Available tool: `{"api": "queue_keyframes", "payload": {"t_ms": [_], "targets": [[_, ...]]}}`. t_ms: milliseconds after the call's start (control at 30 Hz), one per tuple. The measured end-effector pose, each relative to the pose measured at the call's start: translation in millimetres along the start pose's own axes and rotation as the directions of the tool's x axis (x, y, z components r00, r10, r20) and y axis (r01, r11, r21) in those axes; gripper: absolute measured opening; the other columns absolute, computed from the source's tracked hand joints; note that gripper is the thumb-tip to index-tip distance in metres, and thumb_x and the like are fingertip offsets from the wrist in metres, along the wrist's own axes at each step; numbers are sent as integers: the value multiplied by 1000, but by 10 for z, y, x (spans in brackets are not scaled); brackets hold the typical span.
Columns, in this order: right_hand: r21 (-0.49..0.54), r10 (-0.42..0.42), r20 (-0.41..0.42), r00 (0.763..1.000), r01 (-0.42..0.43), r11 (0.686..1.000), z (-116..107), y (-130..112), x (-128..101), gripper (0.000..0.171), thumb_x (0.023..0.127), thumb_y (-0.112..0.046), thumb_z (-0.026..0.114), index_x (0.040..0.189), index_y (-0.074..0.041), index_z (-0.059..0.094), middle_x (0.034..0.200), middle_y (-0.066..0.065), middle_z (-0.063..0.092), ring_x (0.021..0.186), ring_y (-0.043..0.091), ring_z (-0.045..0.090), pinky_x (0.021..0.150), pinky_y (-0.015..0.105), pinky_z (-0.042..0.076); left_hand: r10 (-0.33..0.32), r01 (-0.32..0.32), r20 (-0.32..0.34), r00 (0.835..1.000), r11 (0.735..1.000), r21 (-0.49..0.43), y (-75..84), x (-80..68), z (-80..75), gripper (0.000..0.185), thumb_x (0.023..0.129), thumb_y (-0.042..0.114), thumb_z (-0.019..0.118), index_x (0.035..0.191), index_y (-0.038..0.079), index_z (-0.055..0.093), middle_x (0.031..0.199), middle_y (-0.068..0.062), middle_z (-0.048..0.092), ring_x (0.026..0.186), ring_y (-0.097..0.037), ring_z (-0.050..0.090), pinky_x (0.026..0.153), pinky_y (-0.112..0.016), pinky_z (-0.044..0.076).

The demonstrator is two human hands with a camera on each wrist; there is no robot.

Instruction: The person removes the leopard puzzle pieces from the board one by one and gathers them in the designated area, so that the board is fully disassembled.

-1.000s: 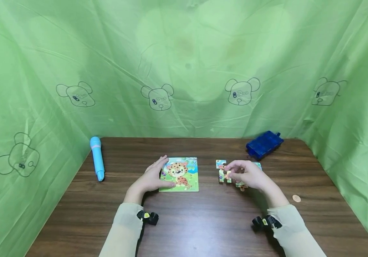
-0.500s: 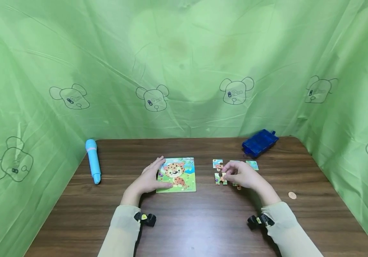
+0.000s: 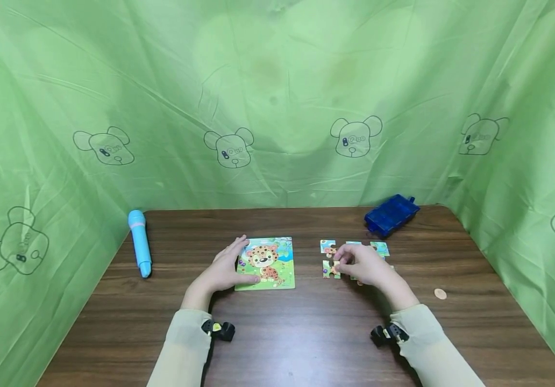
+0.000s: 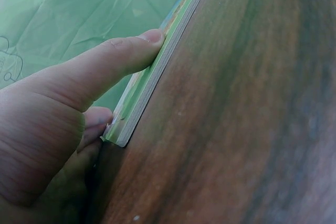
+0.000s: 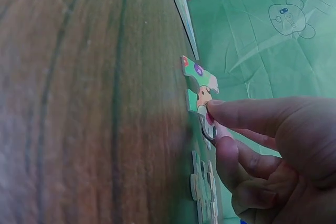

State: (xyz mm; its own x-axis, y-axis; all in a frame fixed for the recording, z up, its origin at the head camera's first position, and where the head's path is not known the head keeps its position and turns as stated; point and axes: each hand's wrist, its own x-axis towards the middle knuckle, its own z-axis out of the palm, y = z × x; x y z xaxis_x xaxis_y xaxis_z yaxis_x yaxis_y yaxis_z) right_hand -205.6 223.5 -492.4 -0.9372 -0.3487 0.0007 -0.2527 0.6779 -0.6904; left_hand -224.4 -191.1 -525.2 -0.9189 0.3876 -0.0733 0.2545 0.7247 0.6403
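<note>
My left hand [image 3: 222, 271] rests at the left edge of a square leopard picture board [image 3: 277, 255]. In the left wrist view, the thumb [image 4: 139, 48] lies extended on its top near the front edge. My right hand [image 3: 367, 266] pinches a puzzle piece [image 5: 207, 121] between thumb and finger, beside a green piece with a purple spot [image 5: 198, 70]. Just beyond them lies a blue corner piece [image 3: 327, 246]. More pieces lie under and behind the right hand, partly hidden by it, among them a blue-green one [image 3: 380, 248].
A blue see-through plastic box [image 3: 392, 215] stands at the back right. At the far left lies a light blue toy microphone [image 3: 140, 243]. A small pale round disc [image 3: 440, 294] is right of the right wrist. Green cloth [image 3: 277, 107] hangs behind the brown table [image 3: 268, 333].
The lower left puzzle piece has shifted slightly left and toward me under my right hand, widening its gap from the blue corner piece. My left hand stays on the board. The head view has turned slightly.
</note>
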Motion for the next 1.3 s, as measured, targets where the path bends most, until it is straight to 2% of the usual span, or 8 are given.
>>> {"api": "queue_keyframes", "payload": {"t_ms": [133, 533, 867, 1300], "targets": [[34, 33, 12, 999, -34, 999, 23, 0, -6, 11, 97, -9, 82, 105, -10, 74, 88, -2, 70, 46, 12, 56, 42, 34, 52, -1, 1, 4, 1000, 1000, -2, 6, -3, -1, 121, 82, 60, 92, 174, 10, 30, 182, -9, 20, 168, -35, 14, 131, -69, 13], [24, 32, 15, 999, -32, 999, 27, 31, 5, 10, 97, -11, 83, 105, -12, 78, 87, -3, 69, 45, 12, 55, 41, 34, 51, 0, 0, 8, 1000, 1000, -1, 26, -5, -13, 120, 83, 59, 92, 173, 10, 30, 182, -9, 20, 168, -35, 15, 132, -68, 12], [8, 19, 16, 1000, -19, 1000, 28, 49, 12, 12, 96, -7, 81, 108, -7, 80, 84, -3, 68, 46, 10, 57, 42, 33, 52, 5, -5, 11, 1000, 1000, -7, 33, -10, -17, 119, 84, 58, 91, 173, 9, 31, 182, -9, 20, 168, -35, 15, 132, -67, 12], [6, -3, 15, 1000, 3, 1000, 19, 29, 13, 8, 96, -7, 82, 103, -7, 79, 83, -3, 68, 46, 10, 56, 42, 32, 51, -4, 4, 8, 1000, 1000, -5, 24, -7, -20, 118, 83, 59, 92, 173, 11, 32, 183, -8, 19, 168, -34, 14, 133, -65, 12]]}}
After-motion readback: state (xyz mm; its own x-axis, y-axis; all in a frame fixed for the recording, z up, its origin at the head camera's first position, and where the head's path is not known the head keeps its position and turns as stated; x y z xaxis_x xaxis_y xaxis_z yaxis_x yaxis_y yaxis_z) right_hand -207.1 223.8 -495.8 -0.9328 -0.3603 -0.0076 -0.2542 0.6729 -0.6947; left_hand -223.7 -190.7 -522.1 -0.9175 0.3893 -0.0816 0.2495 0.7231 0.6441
